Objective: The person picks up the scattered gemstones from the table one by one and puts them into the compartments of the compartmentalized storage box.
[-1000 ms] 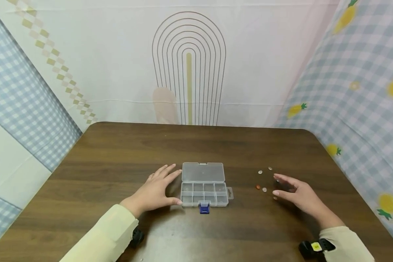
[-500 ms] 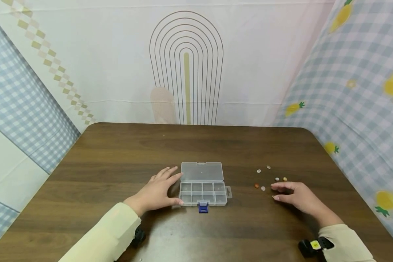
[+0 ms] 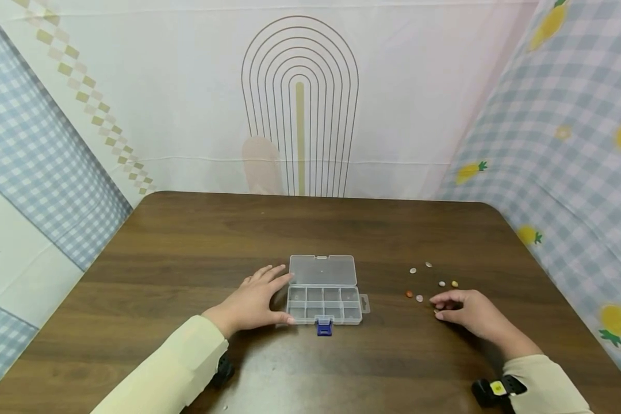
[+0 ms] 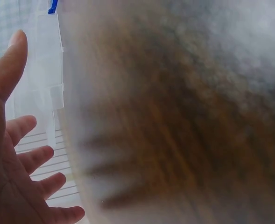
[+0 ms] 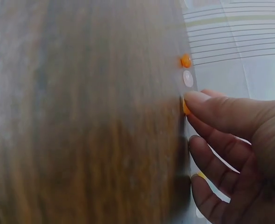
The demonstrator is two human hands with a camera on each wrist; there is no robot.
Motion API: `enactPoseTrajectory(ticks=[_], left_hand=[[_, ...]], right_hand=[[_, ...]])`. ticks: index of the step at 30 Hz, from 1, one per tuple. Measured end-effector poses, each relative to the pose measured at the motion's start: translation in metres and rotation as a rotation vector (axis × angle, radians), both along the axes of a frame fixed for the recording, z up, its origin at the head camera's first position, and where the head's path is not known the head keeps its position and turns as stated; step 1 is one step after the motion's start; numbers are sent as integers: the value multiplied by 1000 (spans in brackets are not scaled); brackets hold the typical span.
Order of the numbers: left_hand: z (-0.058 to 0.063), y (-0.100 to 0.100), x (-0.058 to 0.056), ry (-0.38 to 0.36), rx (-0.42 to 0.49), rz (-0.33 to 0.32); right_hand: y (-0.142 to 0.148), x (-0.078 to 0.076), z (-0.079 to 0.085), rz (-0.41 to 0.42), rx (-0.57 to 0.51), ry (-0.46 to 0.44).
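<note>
A clear plastic compartment box [image 3: 324,305] stands on the table with its lid [image 3: 323,271] laid back and its blue latch [image 3: 324,328] toward me. My left hand [image 3: 253,302] is at the box's left side, fingers spread, thumb by the front corner and index finger beside the lid. In the right wrist view, my right hand [image 5: 235,140] pinches a small orange pebble [image 5: 186,108] between thumb and index finger, low over the tabletop. Near it lie a darker orange pebble [image 3: 409,294], a pale pink one [image 3: 419,298], a white one [image 3: 442,284] and a yellow one [image 3: 454,284].
Farther back on the right lie two more pale pebbles, one white [image 3: 413,270] and one greyish [image 3: 428,265]. The brown wooden table [image 3: 212,224] ends at a white patterned cloth [image 3: 196,92]. Checked blue cloth [image 3: 559,172] hangs along the right.
My right hand has come down and nearer to me, closing thumb and index finger on the orange pebble. The yellow and white pebbles came into sight behind it. The left hand stays by the box.
</note>
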State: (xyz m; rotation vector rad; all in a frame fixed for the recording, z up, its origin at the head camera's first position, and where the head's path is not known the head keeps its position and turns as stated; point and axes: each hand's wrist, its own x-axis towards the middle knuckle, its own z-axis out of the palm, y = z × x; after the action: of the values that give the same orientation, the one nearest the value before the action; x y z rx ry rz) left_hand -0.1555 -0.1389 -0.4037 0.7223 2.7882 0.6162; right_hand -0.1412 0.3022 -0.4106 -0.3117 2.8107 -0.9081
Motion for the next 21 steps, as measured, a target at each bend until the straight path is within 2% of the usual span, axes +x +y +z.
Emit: enactPoseTrajectory(ticks=[10, 21], left_hand=[[1, 1, 1, -19, -6, -5], [1, 2, 1, 2, -15, -32]], right_hand=[[0, -2, -3, -7, 46, 12], [-4, -2, -2, -7, 57, 20]])
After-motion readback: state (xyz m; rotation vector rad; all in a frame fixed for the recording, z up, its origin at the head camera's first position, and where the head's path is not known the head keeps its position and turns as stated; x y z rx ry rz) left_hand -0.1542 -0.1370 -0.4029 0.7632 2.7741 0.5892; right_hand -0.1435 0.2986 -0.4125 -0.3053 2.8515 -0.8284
